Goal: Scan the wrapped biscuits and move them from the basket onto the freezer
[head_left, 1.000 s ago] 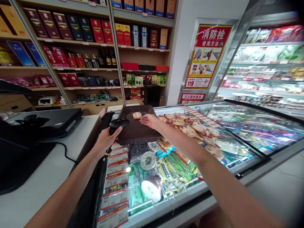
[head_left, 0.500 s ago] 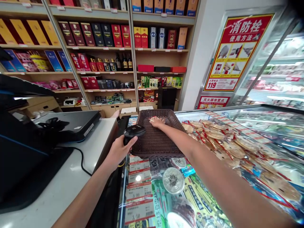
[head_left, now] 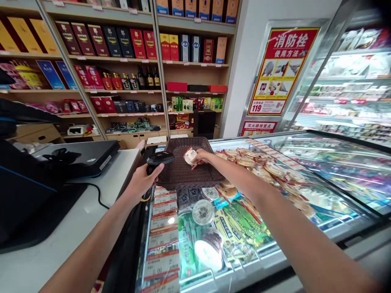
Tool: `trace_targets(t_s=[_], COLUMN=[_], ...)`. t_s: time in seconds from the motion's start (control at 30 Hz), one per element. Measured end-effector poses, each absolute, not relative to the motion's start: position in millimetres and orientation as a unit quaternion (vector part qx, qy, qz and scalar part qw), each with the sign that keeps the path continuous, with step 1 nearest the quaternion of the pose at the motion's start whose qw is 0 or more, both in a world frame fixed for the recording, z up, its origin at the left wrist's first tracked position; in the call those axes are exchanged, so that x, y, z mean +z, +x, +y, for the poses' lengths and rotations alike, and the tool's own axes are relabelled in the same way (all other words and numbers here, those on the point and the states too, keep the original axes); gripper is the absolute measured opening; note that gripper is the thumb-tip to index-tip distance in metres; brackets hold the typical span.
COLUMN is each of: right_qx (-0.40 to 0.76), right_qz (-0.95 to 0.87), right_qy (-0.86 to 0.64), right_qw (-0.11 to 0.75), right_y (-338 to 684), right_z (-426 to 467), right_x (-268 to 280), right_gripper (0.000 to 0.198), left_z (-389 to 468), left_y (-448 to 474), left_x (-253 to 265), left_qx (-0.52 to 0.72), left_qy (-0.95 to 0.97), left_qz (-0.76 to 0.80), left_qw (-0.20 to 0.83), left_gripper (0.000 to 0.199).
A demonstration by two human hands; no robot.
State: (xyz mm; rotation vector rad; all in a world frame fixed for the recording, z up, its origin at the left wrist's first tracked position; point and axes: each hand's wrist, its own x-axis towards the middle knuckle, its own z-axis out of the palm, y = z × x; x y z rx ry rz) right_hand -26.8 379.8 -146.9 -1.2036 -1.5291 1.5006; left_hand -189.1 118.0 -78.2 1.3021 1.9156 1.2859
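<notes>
My left hand (head_left: 141,182) is closed around the handle of a black handheld barcode scanner (head_left: 161,157), its head pointing right toward the basket. A brown woven basket (head_left: 180,176) rests on the glass-topped freezer. Above its floor, my right hand (head_left: 204,156) pinches a small round flat packet (head_left: 190,156) with red edges by its right side. The packet is pale; its contents are too small to make out. Right of the basket, several similar red-edged packets of flat round food (head_left: 269,165) lie heaped beneath my right forearm.
Under the glass are ice-cream packs (head_left: 235,221) and cups, with price tags (head_left: 163,240) along the left edge. On the left, a white counter (head_left: 119,173) carries a black flat device (head_left: 100,156) and a cable. Shelves of boxes (head_left: 117,40) stand behind.
My right hand has lifted the packet from the basket's floor and brought it nearer, turning it face-on. The scanner stays in my left hand. My view has shifted right.
</notes>
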Motion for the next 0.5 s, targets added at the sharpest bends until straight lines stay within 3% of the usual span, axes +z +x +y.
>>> trace_targets(t_s=[0.1,0.3,0.5], right_qx=[0.577,0.654,0.618], right_qz=[-0.576,-0.496,-0.517], right_qy=[-0.475,-0.337,-0.360], right_qw=[0.332,0.460,0.470], right_y=[2,59,98], right_z=[344,271,207], right_x=[-130,-109,-116], right_gripper=[0.030,0.021,0.022], left_z=[106,97,96], left_y=[-167,-116,-62], left_x=[-65,-62,-58], left_qx=[0.462,0.502,0.477], left_qy=[0.489,0.509,0.565], left_qz=[0.704,0.660,0.642], left_qw=[0.228,0.233,0.204], left_gripper=[0.058,0.058,0.059])
